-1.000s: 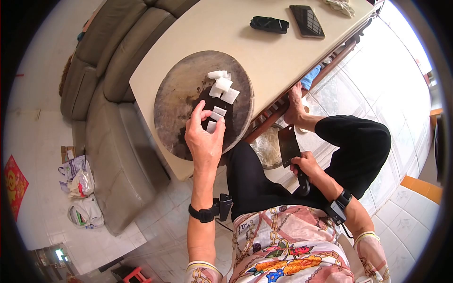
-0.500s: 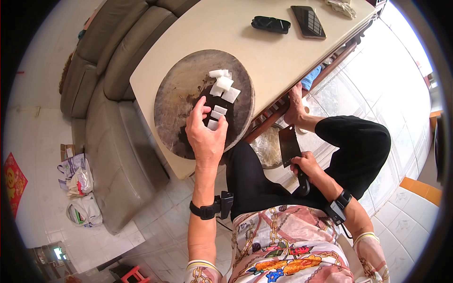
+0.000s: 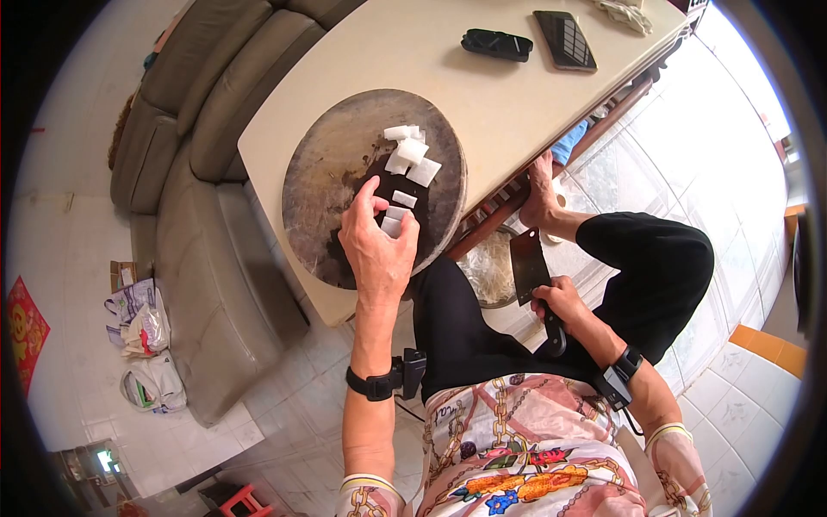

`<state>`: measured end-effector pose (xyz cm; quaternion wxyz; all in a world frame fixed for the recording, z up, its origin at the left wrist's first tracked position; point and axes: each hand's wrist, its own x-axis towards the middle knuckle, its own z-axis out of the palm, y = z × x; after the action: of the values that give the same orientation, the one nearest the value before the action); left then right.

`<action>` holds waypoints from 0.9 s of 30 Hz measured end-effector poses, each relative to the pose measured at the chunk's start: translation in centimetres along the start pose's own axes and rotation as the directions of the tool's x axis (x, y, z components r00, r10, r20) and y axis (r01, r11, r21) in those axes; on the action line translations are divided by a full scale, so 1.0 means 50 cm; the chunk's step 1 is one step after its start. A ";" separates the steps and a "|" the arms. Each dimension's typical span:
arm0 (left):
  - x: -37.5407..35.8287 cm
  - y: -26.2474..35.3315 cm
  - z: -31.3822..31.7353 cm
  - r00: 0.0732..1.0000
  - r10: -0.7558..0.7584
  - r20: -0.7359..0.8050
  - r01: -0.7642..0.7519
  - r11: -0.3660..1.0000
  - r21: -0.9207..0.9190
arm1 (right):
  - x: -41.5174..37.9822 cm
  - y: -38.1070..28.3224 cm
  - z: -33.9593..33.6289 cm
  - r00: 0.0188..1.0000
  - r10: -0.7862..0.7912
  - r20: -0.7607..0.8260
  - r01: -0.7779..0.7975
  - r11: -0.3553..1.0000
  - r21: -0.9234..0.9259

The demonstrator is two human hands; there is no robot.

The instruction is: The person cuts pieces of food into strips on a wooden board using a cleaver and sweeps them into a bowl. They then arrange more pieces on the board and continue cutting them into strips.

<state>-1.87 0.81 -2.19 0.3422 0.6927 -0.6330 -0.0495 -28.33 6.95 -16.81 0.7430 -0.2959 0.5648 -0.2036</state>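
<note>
My left hand (image 3: 379,250) is over the round wooden chopping board (image 3: 323,155), thumb and curled fingers bent around small white cut pieces (image 3: 393,226). The index finger points up, a little apart. Just beyond the fingertips lies a single white slice (image 3: 405,199). Farther up the board is a loose pile of white chunks (image 3: 412,152). Low over my lap, my right hand (image 3: 560,302) grips a cleaver (image 3: 529,267) by its black handle, the dark blade pointing away from me. A dark wet patch spreads on the board under the pieces.
The board rests on a cream table (image 3: 413,52) that also holds a black case (image 3: 497,45), a phone (image 3: 565,40) and a crumpled cloth (image 3: 624,14). Below the table edge a basin (image 3: 488,269) stands on the floor. A grey sofa (image 3: 215,284) is at left, beside bags (image 3: 151,345).
The small white pieces at my left hand have shifted slightly and now sit closer together, apart from the single slice. My right hand and the cleaver stay in place.
</note>
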 end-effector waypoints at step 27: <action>0.007 0.010 0.024 0.996 0.013 -0.086 -0.012 1.000 0.015 | -0.010 -0.012 0.005 1.000 0.005 -0.006 -0.005 0.999 0.054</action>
<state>-2.84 0.00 -2.70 0.3642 0.6928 -0.6222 -0.0128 -28.20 6.87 -15.98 0.7496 -0.2735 0.5620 -0.2179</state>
